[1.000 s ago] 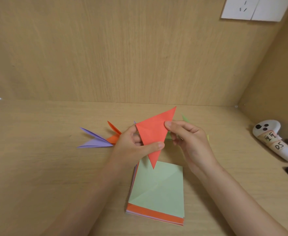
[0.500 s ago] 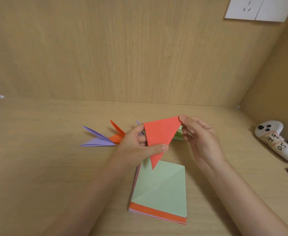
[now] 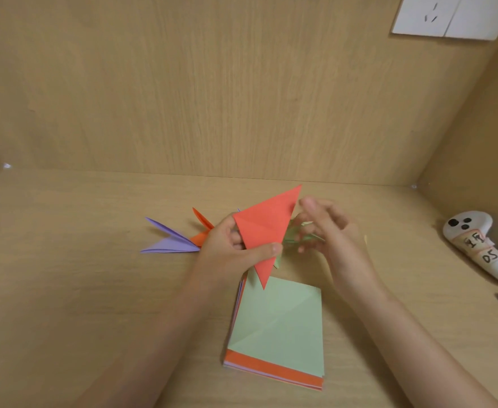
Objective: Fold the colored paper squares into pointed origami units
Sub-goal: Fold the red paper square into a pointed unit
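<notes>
From the head camera, the left hand (image 3: pixel 230 250) pinches a red paper triangle (image 3: pixel 266 231) between thumb and fingers and holds it above the wooden desk (image 3: pixel 65 275), long point down, just over the far edge of a stack of paper squares (image 3: pixel 280 325) topped by a pale green sheet. The right hand (image 3: pixel 330 234) is blurred just beside the triangle's right edge, fingers loosely bent, and I cannot tell whether it touches or grips the paper. Purple folded points (image 3: pixel 168 241) and an orange one (image 3: pixel 202 228) lie on the desk left of the left hand, green folded paper (image 3: pixel 296 237) shows between the hands, and a white controller (image 3: pixel 477 248) lies far right.
</notes>
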